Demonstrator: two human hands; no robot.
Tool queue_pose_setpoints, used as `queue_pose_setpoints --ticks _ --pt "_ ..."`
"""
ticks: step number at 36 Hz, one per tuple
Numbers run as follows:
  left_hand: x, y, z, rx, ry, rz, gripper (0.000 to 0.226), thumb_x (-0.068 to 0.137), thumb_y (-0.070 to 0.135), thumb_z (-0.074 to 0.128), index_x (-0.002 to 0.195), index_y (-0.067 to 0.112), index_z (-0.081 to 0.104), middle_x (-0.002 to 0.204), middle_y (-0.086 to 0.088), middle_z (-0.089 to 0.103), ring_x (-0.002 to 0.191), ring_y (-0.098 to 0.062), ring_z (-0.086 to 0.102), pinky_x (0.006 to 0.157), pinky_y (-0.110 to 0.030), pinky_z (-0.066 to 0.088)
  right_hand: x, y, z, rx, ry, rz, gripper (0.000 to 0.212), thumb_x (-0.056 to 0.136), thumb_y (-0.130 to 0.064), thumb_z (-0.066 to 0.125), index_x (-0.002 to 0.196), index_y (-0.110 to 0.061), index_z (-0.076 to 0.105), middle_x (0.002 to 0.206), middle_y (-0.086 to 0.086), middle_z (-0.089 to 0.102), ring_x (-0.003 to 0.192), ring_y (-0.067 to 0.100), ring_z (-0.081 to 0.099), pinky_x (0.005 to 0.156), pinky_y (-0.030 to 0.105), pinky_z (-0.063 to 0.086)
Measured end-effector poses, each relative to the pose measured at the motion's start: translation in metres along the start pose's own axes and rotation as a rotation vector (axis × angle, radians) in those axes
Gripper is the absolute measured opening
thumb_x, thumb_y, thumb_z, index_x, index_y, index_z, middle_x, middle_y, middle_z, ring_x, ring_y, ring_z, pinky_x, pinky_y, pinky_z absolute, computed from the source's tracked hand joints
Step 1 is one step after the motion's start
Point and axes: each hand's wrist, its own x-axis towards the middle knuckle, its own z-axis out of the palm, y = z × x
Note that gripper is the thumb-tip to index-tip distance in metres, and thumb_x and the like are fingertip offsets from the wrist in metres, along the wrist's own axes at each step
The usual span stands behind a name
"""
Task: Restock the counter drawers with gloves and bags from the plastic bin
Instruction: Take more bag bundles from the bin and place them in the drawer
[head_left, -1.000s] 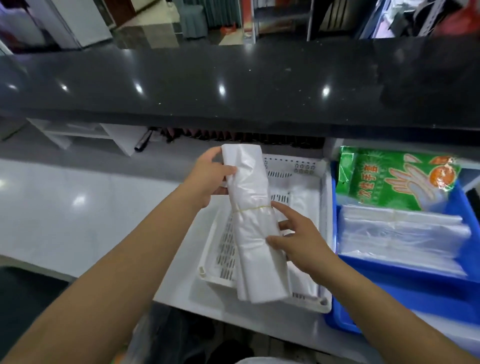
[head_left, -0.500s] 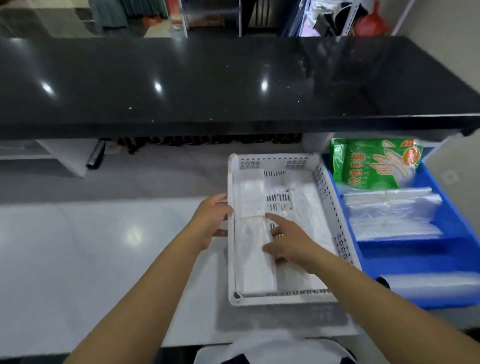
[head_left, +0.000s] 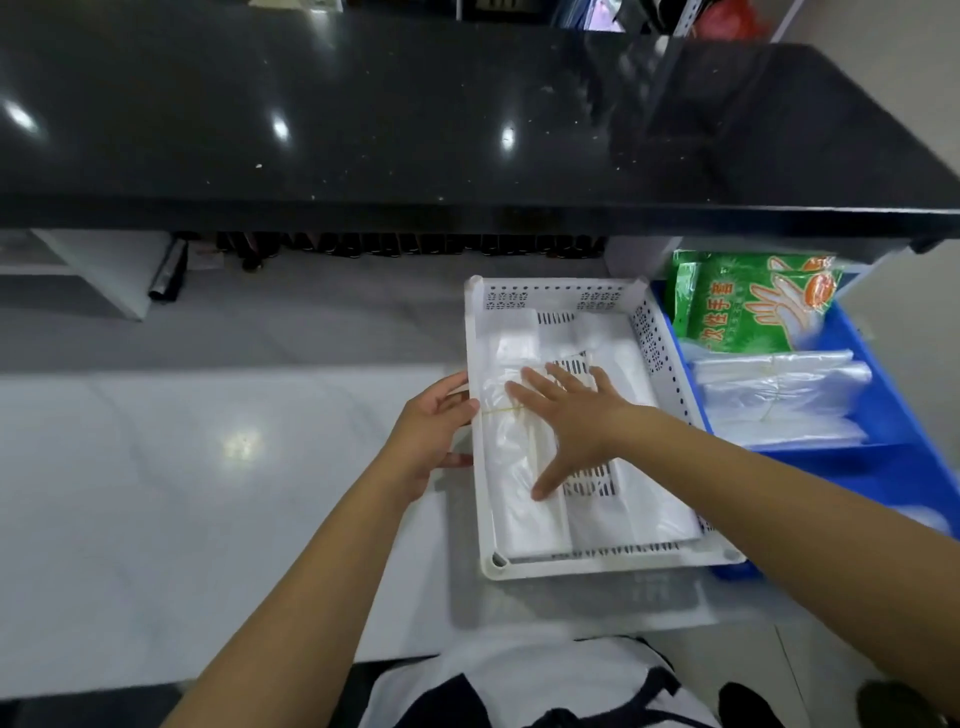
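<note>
A white perforated tray (head_left: 571, 566) sits on the white counter. Inside, along its left side, lies a bundle of white plastic bags (head_left: 511, 478) tied with a yellow rubber band. My right hand (head_left: 566, 415) rests flat on the bundle, fingers spread. At the tray's left wall, my left hand (head_left: 434, 431) has its fingertips touching the rim and bundle edge. A second bundle of bags (head_left: 618, 358) lies in the tray's right half. To the right, a blue plastic bin (head_left: 883, 462) holds a green pack of gloves (head_left: 753, 301) and clear bags (head_left: 779, 395).
A black glossy countertop (head_left: 415, 114) overhangs the back. Under it stands a row of dark bottles (head_left: 415, 244), with a white shelf unit (head_left: 88, 270) at the left. The white counter (head_left: 182, 493) stretches left of the tray.
The bag bundle went from being held above the tray down into the tray's left side. My right hand let go of it and now lies flat on top; my left hand moved to the rim.
</note>
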Motion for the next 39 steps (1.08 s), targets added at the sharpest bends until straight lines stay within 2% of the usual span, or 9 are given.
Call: queue_pose_setpoints --ticks 14,20,23,26,29,32,34,37,39 --pt "-0.017 -0.004 0.020 0.003 0.177 0.042 0.020 0.098 0.022 0.059 0.112 0.031 0.070 0.100 0.007 0.077 0.084 -0.005 0.073 0.055 -0.022 0.056 0.016 -0.003 0.007 -0.010 -0.001 -0.058 0.156 0.041 -0.097 0.060 0.151 -0.031 -0.029 0.158 -0.003 -0.036 0.145 0.026 -0.033 0.116 0.061 -0.014" --pt "-0.039 -0.007 0.018 0.114 0.104 -0.017 0.030 0.100 0.020 0.054 0.123 0.035 0.064 0.111 0.010 0.074 0.102 -0.009 0.070 0.080 -0.029 0.059 0.017 0.000 0.007 -0.009 0.010 -0.116 0.147 0.048 -0.097 0.056 0.151 -0.033 -0.026 0.160 0.004 -0.034 0.146 0.032 -0.030 0.118 0.061 -0.009" --pt "-0.064 -0.010 0.012 0.245 0.161 -0.035 0.031 0.099 0.033 0.055 0.129 0.039 0.060 0.116 0.017 0.069 0.111 -0.006 0.063 0.080 -0.020 0.052 0.009 0.000 -0.013 0.011 0.041 -0.160 0.114 0.071 -0.080 0.060 0.157 -0.036 0.001 0.167 0.007 0.000 0.153 0.034 0.001 0.120 0.059 0.000" --pt "-0.103 -0.027 0.000 0.645 0.294 -0.046 0.048 0.095 0.052 0.054 0.141 0.049 0.043 0.134 0.024 0.049 0.119 0.002 0.047 0.091 -0.019 0.039 -0.001 -0.007 -0.049 0.016 0.131 -0.248 0.070 0.086 -0.068 0.055 0.147 -0.037 0.039 0.153 -0.003 0.045 0.133 0.024 0.048 0.113 0.050 0.025" --pt "-0.151 -0.059 -0.006 0.880 0.464 -0.062 0.061 0.094 0.055 0.053 0.150 0.045 0.032 0.157 0.014 0.031 0.142 -0.007 0.028 0.112 -0.024 0.022 -0.018 -0.033 -0.073 0.253 0.205 -0.377 0.061 0.087 -0.065 0.058 0.142 -0.041 0.046 0.149 -0.010 0.049 0.120 0.016 0.057 0.095 0.033 0.038" --pt "-0.200 -0.097 -0.001 0.811 0.740 -0.092 0.066 0.095 0.048 0.056 0.153 0.041 0.026 0.163 0.004 0.020 0.150 -0.016 0.017 0.121 -0.038 0.021 -0.041 -0.079 -0.069 0.469 0.326 -0.569 0.057 0.089 -0.061 0.058 0.142 -0.044 0.045 0.149 -0.014 0.047 0.124 0.013 0.052 0.094 0.027 0.037" --pt "-0.230 -0.126 0.004 0.775 0.856 -0.159 0.073 0.093 0.045 0.059 0.155 0.038 0.020 0.165 0.000 0.014 0.151 -0.020 0.014 0.120 -0.045 0.023 -0.056 -0.118 -0.049 0.509 0.360 -0.727 0.058 0.090 -0.058 0.055 0.144 -0.039 0.045 0.150 -0.012 0.046 0.135 0.012 0.043 0.106 0.031 0.035" --pt "-0.269 -0.175 0.008 0.736 0.930 -0.335 0.082 0.091 0.050 0.060 0.156 0.037 0.012 0.166 -0.001 0.005 0.152 -0.022 0.007 0.121 -0.043 0.018 -0.076 -0.174 0.003 0.398 0.278 -0.905 0.063 0.092 -0.054 0.056 0.150 -0.034 0.039 0.162 -0.003 0.029 0.151 0.020 0.017 0.120 0.041 0.016" --pt "-0.290 -0.207 0.007 0.693 0.977 -0.430 0.084 0.090 0.049 0.063 0.156 0.032 0.014 0.165 -0.003 0.010 0.151 -0.025 0.012 0.119 -0.043 0.022 -0.083 -0.202 0.044 0.281 0.186 -0.976 0.067 0.093 -0.055 0.052 0.153 -0.035 0.031 0.166 -0.001 0.014 0.153 0.020 0.001 0.122 0.046 0.009"
